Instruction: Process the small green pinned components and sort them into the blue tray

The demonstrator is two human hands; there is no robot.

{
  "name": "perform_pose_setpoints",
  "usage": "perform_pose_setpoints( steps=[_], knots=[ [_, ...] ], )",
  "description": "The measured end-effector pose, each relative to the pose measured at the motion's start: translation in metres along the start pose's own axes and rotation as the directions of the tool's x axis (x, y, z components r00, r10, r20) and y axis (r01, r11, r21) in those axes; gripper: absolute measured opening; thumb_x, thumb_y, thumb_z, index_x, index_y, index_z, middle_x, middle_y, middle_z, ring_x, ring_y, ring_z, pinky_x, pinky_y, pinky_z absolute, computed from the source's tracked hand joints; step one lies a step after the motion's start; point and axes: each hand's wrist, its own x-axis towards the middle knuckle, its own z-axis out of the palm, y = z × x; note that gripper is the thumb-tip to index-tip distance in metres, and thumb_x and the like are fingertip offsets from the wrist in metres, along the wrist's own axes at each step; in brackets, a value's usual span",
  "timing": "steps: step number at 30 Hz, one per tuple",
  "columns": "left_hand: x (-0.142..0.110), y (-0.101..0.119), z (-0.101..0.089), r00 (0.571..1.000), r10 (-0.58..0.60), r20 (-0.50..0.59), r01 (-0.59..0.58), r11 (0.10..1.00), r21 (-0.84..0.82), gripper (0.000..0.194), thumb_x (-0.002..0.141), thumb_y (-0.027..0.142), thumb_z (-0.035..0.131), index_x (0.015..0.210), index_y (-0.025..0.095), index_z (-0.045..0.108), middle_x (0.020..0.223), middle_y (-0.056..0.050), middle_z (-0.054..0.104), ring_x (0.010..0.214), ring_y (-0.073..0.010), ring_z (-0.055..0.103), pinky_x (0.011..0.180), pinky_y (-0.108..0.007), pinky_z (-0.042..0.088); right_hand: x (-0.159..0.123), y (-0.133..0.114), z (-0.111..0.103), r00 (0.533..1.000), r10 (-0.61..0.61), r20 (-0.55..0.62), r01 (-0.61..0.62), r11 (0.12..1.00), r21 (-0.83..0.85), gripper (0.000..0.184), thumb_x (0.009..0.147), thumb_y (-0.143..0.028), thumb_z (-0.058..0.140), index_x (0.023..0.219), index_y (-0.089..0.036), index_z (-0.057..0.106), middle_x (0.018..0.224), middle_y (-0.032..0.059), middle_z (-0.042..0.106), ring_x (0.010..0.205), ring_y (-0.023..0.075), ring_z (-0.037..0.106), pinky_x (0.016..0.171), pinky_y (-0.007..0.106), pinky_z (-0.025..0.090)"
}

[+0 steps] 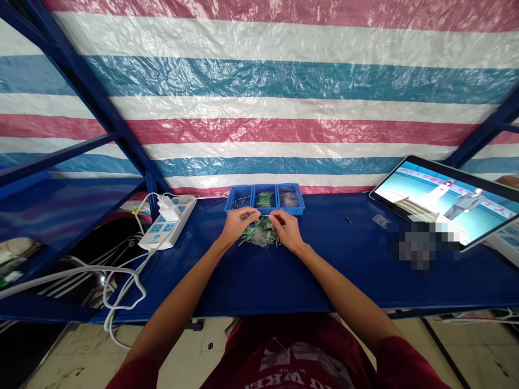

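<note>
My left hand [238,223] and my right hand [288,228] face each other above a pile of green pieces and clear plastic [259,235]. The fingers of both hands are closed in a pinch. A thin, small pale thing seems to run between the fingertips, too small to name. Dark, thin rods stick out at the pile's edges. Just behind my hands stands a blue three-part bin [251,198]: dark rods lie in its left compartment, green pieces in the middle and clear plastic bits in the right.
On the left of the blue table [259,292] lies a white power strip [168,224] with plugs and trailing cables. A tablet [446,200] leans at the right, playing video. Near it are a small dark rod [348,220], a clear plastic bag [380,220] and a blurred patch.
</note>
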Motion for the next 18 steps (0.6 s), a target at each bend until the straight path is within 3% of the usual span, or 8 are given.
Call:
perform_pose_setpoints(
  steps=[4,8,14,18],
  knots=[
    [0.0011,-0.0014,0.0005,0.998,0.002,-0.060,-0.003,1.000,-0.016,0.024,0.073,0.040,0.072,0.076,0.016,0.072,0.076,-0.005,0.072,0.064,-0.0161,0.063,0.057,-0.025,0.049,0.0002,-0.0008,-0.0013,1.000,0.025,0.000,-0.025,0.999,-0.027,0.032,0.092,-0.047,0.048,0.083,-0.020,0.063,0.062,-0.0010,0.057,0.053,0.0135,0.056,0.057,0.026,0.045],
    [0.0007,0.0009,0.0007,0.999,-0.012,-0.030,0.012,1.000,-0.004,0.027,0.077,0.042,0.068,0.072,0.016,0.070,0.072,-0.005,0.071,0.061,-0.0151,0.061,0.054,-0.024,0.048,0.0004,0.0000,-0.0008,0.999,0.041,0.006,-0.041,0.998,-0.041,0.036,0.092,-0.050,0.046,0.079,-0.020,0.062,0.061,-0.0004,0.057,0.053,0.0139,0.055,0.057,0.026,0.045],
    [-0.0007,0.0049,0.0005,0.999,0.011,-0.035,-0.008,0.996,0.087,0.032,0.085,0.042,0.059,0.068,0.016,0.064,0.063,-0.001,0.065,0.060,-0.0136,0.060,0.060,-0.024,0.047,0.0001,0.0000,-0.0003,0.998,0.049,0.038,-0.050,0.998,0.023,0.033,0.088,-0.046,0.054,0.108,-0.021,0.058,0.072,-0.0008,0.061,0.053,0.0131,0.056,0.055,0.026,0.045],
    [-0.0010,0.0037,0.0019,0.998,-0.019,-0.063,0.024,0.997,0.069,0.033,0.086,0.042,0.058,0.067,0.016,0.061,0.056,0.001,0.058,0.053,-0.0115,0.055,0.056,-0.022,0.045,0.0004,-0.0005,0.0003,0.998,0.021,0.059,-0.022,1.000,0.006,0.029,0.087,-0.044,0.056,0.104,-0.020,0.059,0.074,-0.0008,0.060,0.053,0.0124,0.055,0.055,0.026,0.045]
  ],
)
